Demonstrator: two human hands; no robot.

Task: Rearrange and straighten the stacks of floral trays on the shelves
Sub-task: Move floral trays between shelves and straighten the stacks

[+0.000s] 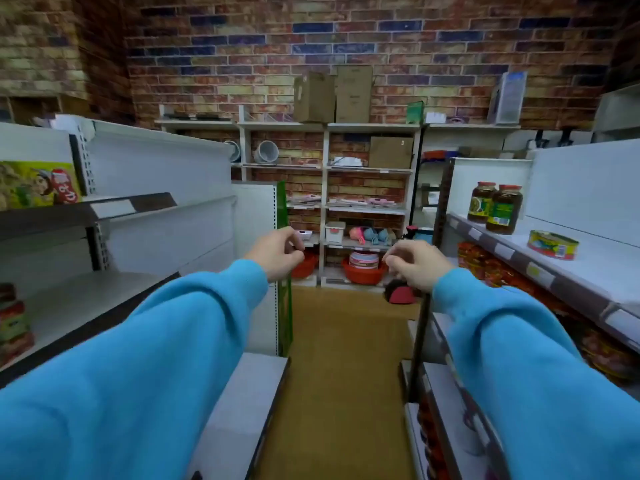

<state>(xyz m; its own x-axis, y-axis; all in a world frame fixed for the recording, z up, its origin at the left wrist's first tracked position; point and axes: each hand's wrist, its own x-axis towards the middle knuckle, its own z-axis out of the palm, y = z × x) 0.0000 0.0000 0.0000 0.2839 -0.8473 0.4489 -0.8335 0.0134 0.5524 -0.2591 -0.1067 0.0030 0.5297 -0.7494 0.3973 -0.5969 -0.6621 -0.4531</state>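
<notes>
Flat pink trays (362, 202) lie in low stacks on a middle shelf of the white rack (325, 188) against the far brick wall, with more pink trays (304, 197) on the section to their left. They are small and blurred, so no floral pattern shows. Both my arms in blue sleeves reach forward down the aisle. My left hand (277, 252) and my right hand (415, 263) hover in the air well short of that rack, fingers loosely curled, holding nothing.
White shelf units flank a narrow aisle with a tan floor (346, 358). Two jars (493, 207) and a flat tin (552, 244) stand on the right shelf. Red bowls with stacked plates (363, 268) sit at the rack's bottom. Cardboard boxes (332, 95) top it.
</notes>
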